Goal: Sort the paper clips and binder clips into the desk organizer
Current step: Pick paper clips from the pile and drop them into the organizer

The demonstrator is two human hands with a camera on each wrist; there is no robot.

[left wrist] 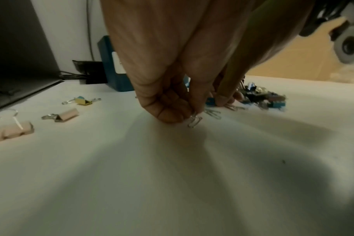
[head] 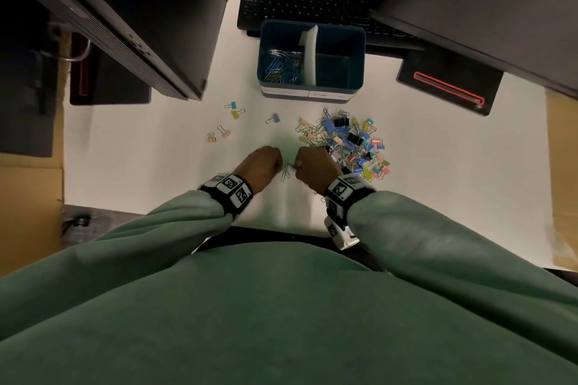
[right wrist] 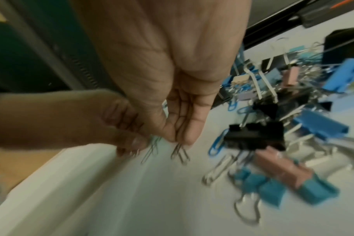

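Note:
A blue desk organizer (head: 356,40) stands at the back centre, with a white divider and several paper clips (head: 283,67) in its left compartment; its right compartment looks dark and I cannot tell what it holds. A mixed pile of binder clips and paper clips (head: 347,142) lies right of centre. My left hand (head: 261,166) and right hand (head: 314,167) sit side by side just left of the pile. The left hand pinches a silver paper clip (left wrist: 195,121). The right hand pinches another silver paper clip (right wrist: 180,154).
Several loose binder clips (head: 234,112) lie on the white desk (head: 140,150) left of the organizer. A black keyboard (head: 300,1) sits behind it. Dark monitors overhang at both sides, with their bases (head: 447,84) on the desk. Cardboard lies at the far left and right edges.

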